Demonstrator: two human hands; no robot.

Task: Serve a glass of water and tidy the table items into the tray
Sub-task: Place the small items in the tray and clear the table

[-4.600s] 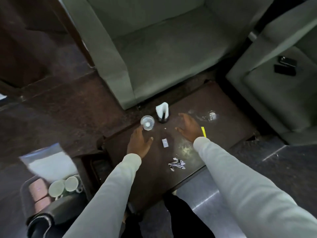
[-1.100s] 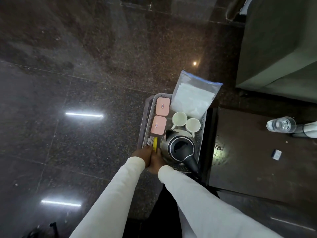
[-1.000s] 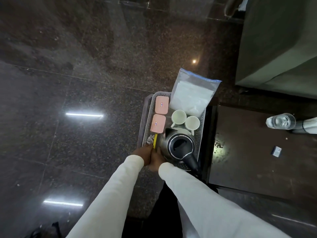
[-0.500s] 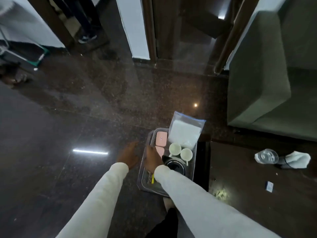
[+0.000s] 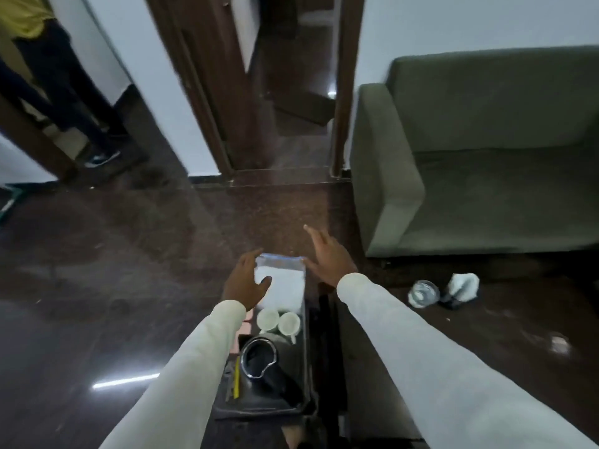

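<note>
Both hands hover over the dark rectangular tray point(image 5: 259, 408): left hand point(image 5: 245, 281) curls around the clear zip bag of white powder point(image 5: 285, 283) at its far end, right hand point(image 5: 327, 259) spread and empty. Nearer stand 2 white cups point(image 5: 278, 320), a black kettle point(image 5: 261, 359) and a yellow stick point(image 5: 237, 377). Well right of the tray, on the dark wooden table point(image 5: 486, 345), stands a clear water glass point(image 5: 423, 293).

White ceramic cups point(image 5: 278, 320) and a yellow pencil point(image 5: 237, 377) are showing in the dark tray point(image 5: 259, 409); the olive-green fabric sofa point(image 5: 486, 157) is showing plain.
</note>
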